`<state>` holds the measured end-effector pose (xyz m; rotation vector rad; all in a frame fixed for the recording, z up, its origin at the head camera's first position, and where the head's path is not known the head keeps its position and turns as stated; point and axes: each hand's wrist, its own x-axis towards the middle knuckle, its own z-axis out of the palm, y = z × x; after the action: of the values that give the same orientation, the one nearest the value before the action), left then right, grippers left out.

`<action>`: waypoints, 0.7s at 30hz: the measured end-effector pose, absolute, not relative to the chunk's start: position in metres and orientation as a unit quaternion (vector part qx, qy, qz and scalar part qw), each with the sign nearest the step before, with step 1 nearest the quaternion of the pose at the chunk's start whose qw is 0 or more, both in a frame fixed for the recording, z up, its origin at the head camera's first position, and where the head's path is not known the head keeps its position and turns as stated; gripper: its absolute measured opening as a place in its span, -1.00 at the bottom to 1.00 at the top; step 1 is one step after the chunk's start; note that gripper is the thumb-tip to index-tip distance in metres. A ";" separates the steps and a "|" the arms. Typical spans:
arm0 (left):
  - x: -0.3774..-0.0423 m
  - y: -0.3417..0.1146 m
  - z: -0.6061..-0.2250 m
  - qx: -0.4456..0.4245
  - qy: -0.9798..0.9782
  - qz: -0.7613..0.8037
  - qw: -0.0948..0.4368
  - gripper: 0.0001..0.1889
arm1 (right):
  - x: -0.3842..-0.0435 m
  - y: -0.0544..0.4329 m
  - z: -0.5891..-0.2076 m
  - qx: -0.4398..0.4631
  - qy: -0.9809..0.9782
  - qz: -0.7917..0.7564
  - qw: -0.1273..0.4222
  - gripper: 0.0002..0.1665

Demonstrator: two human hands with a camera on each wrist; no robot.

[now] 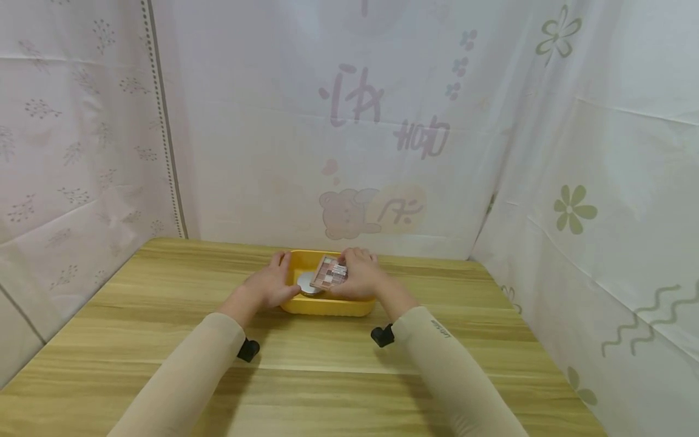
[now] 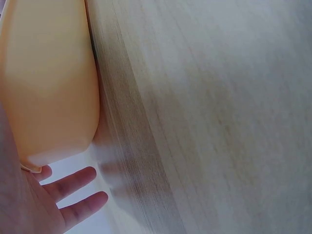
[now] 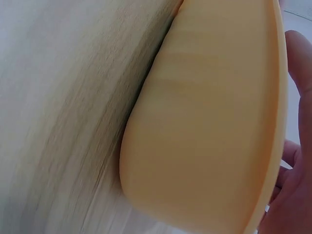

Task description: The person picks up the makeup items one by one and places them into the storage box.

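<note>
A yellow plastic basin (image 1: 327,308) stands on the wooden table. My left hand (image 1: 269,285) holds its left end, thumb over the rim. In the left wrist view two fingers (image 2: 78,183) extend past the basin's end, apart from it. My right hand (image 1: 360,276) grips a flat, checkered pink-and-brown palette (image 1: 330,273), resembling an eyeshadow palette, tilted above the basin. Below it, inside the basin, a round silvery-white disc (image 1: 309,283) is partly covered by the palette. The right wrist view shows the basin's outer wall (image 3: 204,122) with my hand beyond its rim; the palette is hidden there.
The wood-grain table (image 1: 306,388) extends in front of and on both sides of the basin. A printed white curtain (image 1: 262,152) hangs behind the table, and more curtain stands on both sides. Small black wrist cameras (image 1: 383,335) sit under both wrists.
</note>
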<state>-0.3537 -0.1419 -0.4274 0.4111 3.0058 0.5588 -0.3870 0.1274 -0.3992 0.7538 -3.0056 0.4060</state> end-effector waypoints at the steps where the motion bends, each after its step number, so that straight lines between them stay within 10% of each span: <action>1: -0.354 -0.142 -0.427 0.134 0.974 0.180 0.028 0.07 | -0.387 0.126 -0.400 0.243 -0.961 0.129 0.005 0.01; 21: -0.354 -0.141 -0.426 0.131 0.974 0.181 0.026 0.07 | -0.390 0.099 -0.398 0.266 -0.956 0.117 -0.048 -0.18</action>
<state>-0.3538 -0.1409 -0.4263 0.4034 3.0121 0.5592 -0.3901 0.0994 -0.3983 0.8626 -3.0968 0.3789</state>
